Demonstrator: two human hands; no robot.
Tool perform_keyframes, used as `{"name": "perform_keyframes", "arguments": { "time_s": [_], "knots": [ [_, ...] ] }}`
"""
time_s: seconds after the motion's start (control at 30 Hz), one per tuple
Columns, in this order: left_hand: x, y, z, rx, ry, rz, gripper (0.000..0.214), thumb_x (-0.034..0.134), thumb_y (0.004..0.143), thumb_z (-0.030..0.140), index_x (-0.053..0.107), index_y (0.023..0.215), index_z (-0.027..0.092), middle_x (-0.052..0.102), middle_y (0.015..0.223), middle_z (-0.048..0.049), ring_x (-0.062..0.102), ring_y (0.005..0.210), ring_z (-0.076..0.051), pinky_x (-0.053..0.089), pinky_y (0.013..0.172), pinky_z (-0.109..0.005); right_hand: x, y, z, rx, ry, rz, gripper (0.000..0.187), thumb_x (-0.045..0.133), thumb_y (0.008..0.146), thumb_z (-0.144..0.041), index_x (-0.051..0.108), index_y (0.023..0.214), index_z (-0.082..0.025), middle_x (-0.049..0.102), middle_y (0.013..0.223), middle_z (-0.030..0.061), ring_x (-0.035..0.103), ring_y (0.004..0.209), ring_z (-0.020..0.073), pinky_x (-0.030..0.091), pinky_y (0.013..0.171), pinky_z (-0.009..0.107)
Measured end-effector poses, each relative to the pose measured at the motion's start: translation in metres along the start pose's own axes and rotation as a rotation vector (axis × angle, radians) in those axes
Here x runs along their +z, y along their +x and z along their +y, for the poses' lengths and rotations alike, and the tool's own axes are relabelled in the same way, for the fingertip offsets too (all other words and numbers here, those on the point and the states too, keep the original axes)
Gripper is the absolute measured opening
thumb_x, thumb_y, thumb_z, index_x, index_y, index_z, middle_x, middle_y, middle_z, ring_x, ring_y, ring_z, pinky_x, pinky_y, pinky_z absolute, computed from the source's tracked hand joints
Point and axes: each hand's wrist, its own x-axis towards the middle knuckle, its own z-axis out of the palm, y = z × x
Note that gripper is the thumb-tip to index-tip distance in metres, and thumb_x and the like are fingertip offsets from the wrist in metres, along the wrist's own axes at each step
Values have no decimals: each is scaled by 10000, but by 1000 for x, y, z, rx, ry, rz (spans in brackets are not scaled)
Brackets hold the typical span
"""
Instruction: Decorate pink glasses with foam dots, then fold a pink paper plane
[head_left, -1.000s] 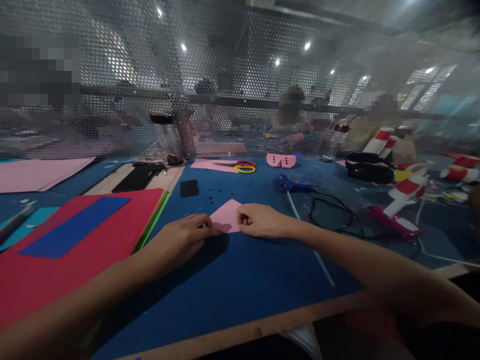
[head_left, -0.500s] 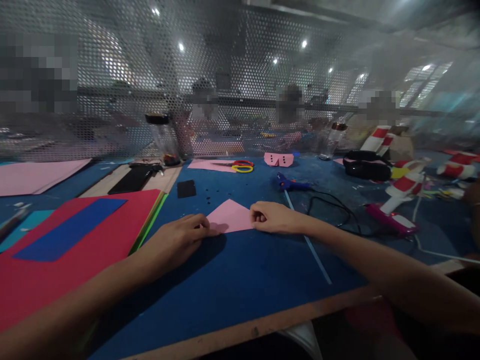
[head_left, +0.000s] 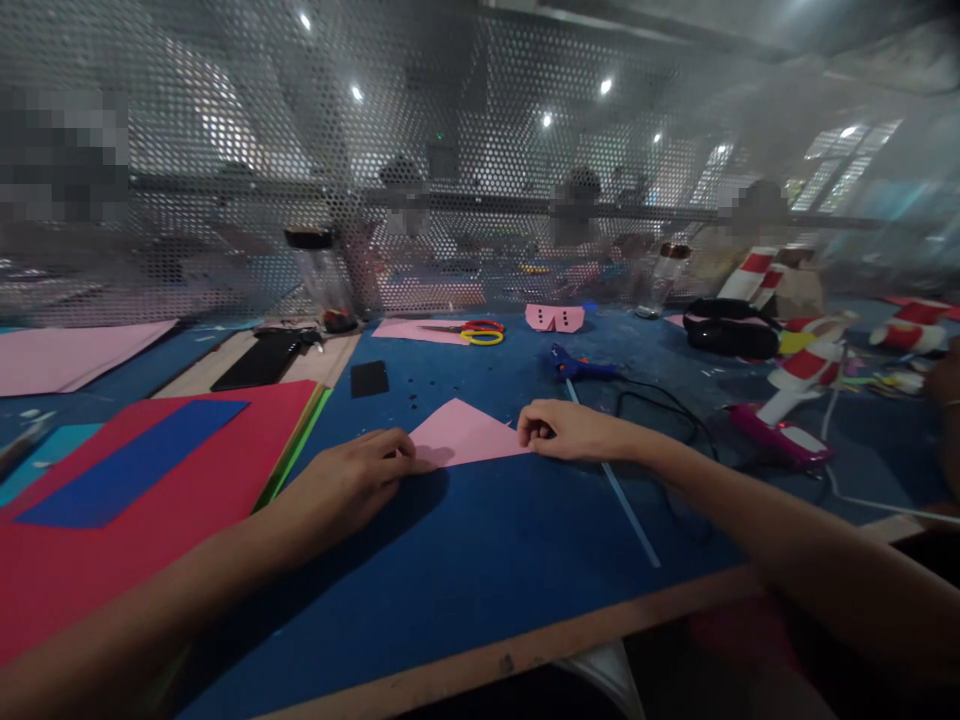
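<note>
A pink paper [head_left: 469, 437] folded into a triangle lies on the blue tabletop in front of me, its peak pointing away. My left hand [head_left: 369, 472] is closed at its left corner, thumb and fingers pinched there. At the right corner, my right hand [head_left: 570, 430] is curled with its fingertips on the paper. Beyond the triangle lie a small black paper square [head_left: 369, 379] and several black dots. Red-and-yellow-handled scissors [head_left: 480, 332] rest on another pink sheet [head_left: 405, 331]. Near them stands a folded pink piece with black squares [head_left: 555, 318].
Red sheets [head_left: 172, 480] with a blue strip [head_left: 135, 465] lie left, a black phone [head_left: 259, 360] behind them. A blue glue gun [head_left: 581, 366] with a long glue stick and a magenta glue gun [head_left: 776, 437] lie right. A perforated metal screen [head_left: 480, 150] stands behind.
My right hand has slid a little to the right, from partway along the fold to the paper's right corner. My left hand stays at the left corner.
</note>
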Motion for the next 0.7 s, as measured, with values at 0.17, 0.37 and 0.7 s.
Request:
{"name": "perform_keyframes", "arguments": {
  "time_s": [0.17,0.37,0.7],
  "knots": [
    [-1,1,1,1,-12,16,456,423,957,98,671,1269,320,649,1130,-56,662,994,-189,540,815,-295,-5,-5,8,-33,25,-21,323,516,761,-26,699,989,-165,663,981,58,604,844,168,455,742,267],
    [0,-1,0,1,-18,16,459,428,954,101,676,1267,326,654,1129,-60,660,1005,-204,545,812,-311,-12,-9,13,-73,82,-79,443,486,716,25,706,1049,-168,666,1061,65,620,923,169,475,826,283],
    [-2,0,1,-12,-11,-9,466,394,966,104,676,1267,321,646,1123,-61,657,984,-202,538,809,-314,-18,-11,21,-125,122,-141,521,470,737,38,704,1153,-170,652,1142,69,621,998,165,474,904,298]
  ]
}}
